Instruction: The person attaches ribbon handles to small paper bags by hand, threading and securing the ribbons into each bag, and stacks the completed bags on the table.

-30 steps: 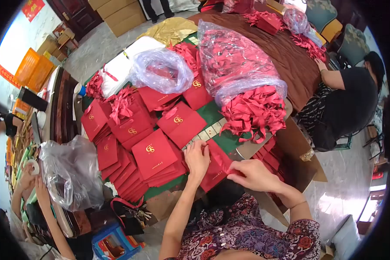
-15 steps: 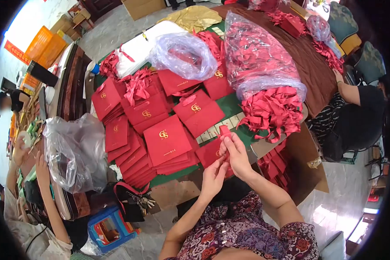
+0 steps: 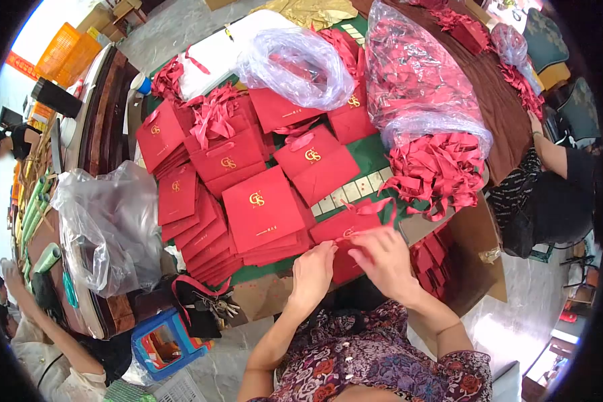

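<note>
In front of me lies a red paper bag (image 3: 335,226) with a gold emblem, partly covered by my hands. A red ribbon (image 3: 367,207) loops loosely over its far edge. My left hand (image 3: 313,271) has its fingers pinched together on the bag's near part. Over the bag's right side is my right hand (image 3: 387,264), fingers apart, thumb separate and slightly blurred, with nothing seen in it. Stacks of similar red bags (image 3: 264,208) lie to the left and beyond. To the right, a clear plastic sack (image 3: 419,74) spills a heap of red ribbons (image 3: 439,171).
A cardboard box (image 3: 472,248) holding red bags stands at my right. Crumpled clear plastic (image 3: 107,231) lies left, above a blue stool (image 3: 167,345) and near keys (image 3: 221,307). A coiled plastic wrap (image 3: 295,67) sits beyond. Co-workers' arms (image 3: 57,331) show at both sides.
My right hand has released the raised ribbon, dropped toward me and spread its fingers. The ribbon now lies over the bag. My left hand has moved slightly left. The left co-worker's hands have shifted.
</note>
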